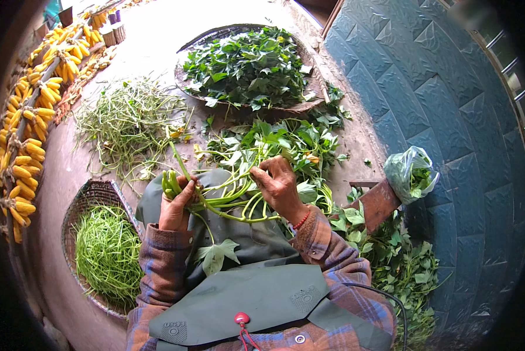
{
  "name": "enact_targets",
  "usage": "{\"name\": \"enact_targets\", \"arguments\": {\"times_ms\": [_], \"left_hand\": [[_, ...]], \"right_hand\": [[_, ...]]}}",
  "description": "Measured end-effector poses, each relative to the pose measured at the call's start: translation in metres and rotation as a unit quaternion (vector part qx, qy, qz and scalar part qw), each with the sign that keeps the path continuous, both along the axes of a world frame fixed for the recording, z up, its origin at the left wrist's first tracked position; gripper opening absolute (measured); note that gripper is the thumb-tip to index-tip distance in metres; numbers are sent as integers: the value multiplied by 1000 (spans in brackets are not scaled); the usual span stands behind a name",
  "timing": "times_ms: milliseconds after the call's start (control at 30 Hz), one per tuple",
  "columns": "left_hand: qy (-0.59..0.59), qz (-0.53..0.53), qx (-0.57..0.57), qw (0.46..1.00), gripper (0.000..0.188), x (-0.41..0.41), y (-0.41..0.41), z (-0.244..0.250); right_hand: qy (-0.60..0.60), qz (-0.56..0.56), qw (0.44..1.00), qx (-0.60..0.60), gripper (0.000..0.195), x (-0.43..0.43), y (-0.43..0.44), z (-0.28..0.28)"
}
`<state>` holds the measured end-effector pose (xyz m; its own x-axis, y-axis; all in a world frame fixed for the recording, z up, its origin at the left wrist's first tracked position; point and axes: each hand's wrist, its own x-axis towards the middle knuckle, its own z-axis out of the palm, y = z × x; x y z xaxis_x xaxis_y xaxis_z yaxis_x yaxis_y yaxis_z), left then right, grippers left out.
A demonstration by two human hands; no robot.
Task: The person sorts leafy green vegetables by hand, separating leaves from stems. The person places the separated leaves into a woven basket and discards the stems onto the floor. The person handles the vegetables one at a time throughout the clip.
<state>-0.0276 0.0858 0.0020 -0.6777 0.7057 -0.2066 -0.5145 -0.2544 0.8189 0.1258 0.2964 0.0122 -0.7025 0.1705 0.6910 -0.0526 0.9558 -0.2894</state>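
Observation:
My left hand (178,202) grips the thick end of a green leafy vine (220,213) above my lap, together with a small bunch of short green stalks (170,184). The vine's thin side stems spread to the right across my dark apron (245,276). One broad lobed leaf (216,255) hangs from it below my left hand. My right hand (280,186) has its fingers pinched at the upper side stems, beside some leaves (275,138). Part of the stems is hidden behind its fingers.
A woven tray (317,94) heaped with leaves (245,66) stands ahead; a pile of bare stems (126,123) lies left of it. Near my left side, a basket (69,245) holds thin green stems (109,254). On my right are a wooden bench (376,204), a plastic bag (409,173) and vines (402,263). Corn cobs (25,171) hang far left.

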Motion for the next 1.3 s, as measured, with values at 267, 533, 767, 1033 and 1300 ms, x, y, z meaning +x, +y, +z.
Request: {"name": "enact_targets", "arguments": {"times_ms": [267, 533, 767, 1033, 1300], "left_hand": [[9, -4, -26, 1000, 17, 6, 5, 0], [-2, 47, -34, 998, 16, 5, 6, 1], [-57, 45, 22, 997, 17, -21, -11, -26], [-126, 55, 23, 990, 14, -56, -31, -86], [-130, 61, 18, 989, 13, -51, -21, -69]], "right_hand": [[-13, -98, 994, 53, 27, -8, -7, 1], [108, -334, 907, -233, 10, 4, 67, -47], [150, -340, 853, -365, 8, 121, 123, -61], [120, -482, 853, -161, 10, 187, 120, -15], [295, -604, 737, -70, 9, 331, 199, 32]]}}
